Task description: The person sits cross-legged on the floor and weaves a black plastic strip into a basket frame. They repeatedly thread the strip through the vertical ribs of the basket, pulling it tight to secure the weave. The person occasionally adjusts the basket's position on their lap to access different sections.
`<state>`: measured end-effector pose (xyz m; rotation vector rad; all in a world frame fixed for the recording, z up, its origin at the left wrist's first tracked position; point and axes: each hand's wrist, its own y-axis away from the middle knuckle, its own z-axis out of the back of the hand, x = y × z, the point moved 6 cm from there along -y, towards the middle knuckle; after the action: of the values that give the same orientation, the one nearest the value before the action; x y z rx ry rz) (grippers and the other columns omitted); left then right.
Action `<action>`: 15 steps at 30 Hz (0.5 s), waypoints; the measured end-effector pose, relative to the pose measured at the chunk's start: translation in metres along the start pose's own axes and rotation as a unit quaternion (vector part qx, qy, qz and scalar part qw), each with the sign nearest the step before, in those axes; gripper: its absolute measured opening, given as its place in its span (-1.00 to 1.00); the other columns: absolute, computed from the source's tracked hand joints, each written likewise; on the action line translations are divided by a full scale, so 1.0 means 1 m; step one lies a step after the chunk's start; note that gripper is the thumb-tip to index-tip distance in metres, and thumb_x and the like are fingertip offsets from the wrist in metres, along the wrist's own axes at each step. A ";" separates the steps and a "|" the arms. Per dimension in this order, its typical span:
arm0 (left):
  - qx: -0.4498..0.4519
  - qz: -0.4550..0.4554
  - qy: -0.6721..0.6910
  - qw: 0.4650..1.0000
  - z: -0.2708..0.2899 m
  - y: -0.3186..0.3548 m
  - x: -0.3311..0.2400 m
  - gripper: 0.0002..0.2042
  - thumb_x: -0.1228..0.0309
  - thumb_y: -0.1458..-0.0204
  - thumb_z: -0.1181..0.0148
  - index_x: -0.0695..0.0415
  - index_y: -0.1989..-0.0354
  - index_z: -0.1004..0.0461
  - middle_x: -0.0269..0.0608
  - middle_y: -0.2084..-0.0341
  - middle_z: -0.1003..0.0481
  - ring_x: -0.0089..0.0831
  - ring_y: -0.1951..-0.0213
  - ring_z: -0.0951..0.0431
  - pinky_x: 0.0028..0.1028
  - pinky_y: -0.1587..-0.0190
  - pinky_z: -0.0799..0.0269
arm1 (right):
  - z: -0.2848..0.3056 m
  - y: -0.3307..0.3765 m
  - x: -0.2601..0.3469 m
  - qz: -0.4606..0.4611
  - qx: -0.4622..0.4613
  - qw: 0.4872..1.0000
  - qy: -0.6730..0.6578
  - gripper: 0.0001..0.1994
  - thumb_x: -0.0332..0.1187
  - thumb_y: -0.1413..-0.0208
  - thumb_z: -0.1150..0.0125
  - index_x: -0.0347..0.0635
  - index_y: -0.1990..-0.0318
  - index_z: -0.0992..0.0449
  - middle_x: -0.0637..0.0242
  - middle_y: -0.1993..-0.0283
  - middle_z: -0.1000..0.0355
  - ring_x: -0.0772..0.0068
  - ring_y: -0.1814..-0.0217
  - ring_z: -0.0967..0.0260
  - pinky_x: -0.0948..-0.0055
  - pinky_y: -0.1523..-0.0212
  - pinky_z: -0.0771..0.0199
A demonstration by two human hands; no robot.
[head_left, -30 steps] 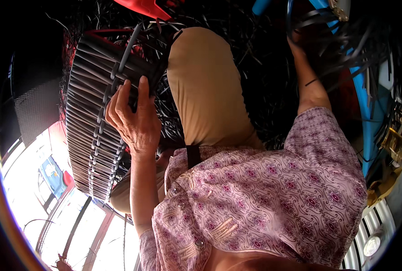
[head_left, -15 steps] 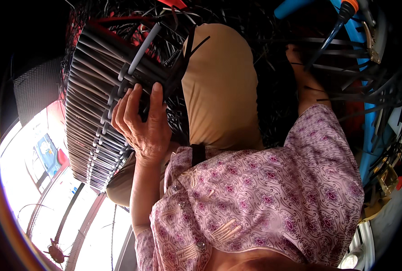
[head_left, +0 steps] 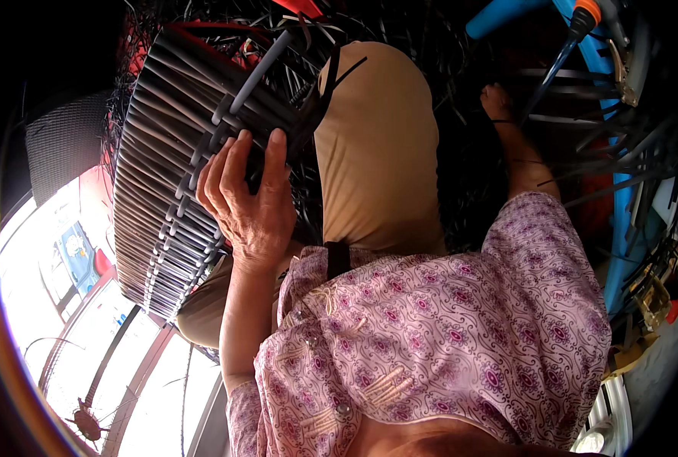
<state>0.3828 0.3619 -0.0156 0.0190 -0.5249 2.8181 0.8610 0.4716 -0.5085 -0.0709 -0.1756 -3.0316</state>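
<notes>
Ribbed panel (head_left: 160, 152) left of trousered knee (head_left: 377, 137). Left hand (head_left: 255, 202) at panel's knee-side edge, fingers curved, thumb apart; cannot tell grip. Right hand (head_left: 496, 101) right of knee across dark gap, opening and hold unclear. Blue printed surface (head_left: 74, 245) left of knee, unreadable.

I have the left forearm (head_left: 247, 327) nearly upright, the left hand (head_left: 255, 209) back-up, fingers (head_left: 234, 164) bent, thumb (head_left: 276, 156) held apart from the forefinger. My right forearm (head_left: 525, 156) stretches forward, slanting inward; the right hand (head_left: 496, 101) looks curled, its fingertips too shadowed to read.
</notes>
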 end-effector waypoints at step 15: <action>-0.022 -0.007 0.029 0.999 0.001 -0.003 0.005 -0.43 0.48 0.09 -0.35 -0.17 -0.19 -0.48 -0.17 -0.11 -0.39 -0.17 -0.15 -0.39 -0.13 -0.21 -0.24 | -0.090 0.010 -0.075 0.005 0.003 0.661 -0.750 -0.79 -0.32 -0.18 -0.28 -0.20 0.09 -0.55 0.37 0.16 -0.51 0.43 0.12 -0.44 0.45 0.12 -0.44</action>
<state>0.3785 0.3656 -0.0137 -0.0666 -0.5710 2.7826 0.9330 0.4584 -0.6004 -2.4038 -0.2532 -2.0186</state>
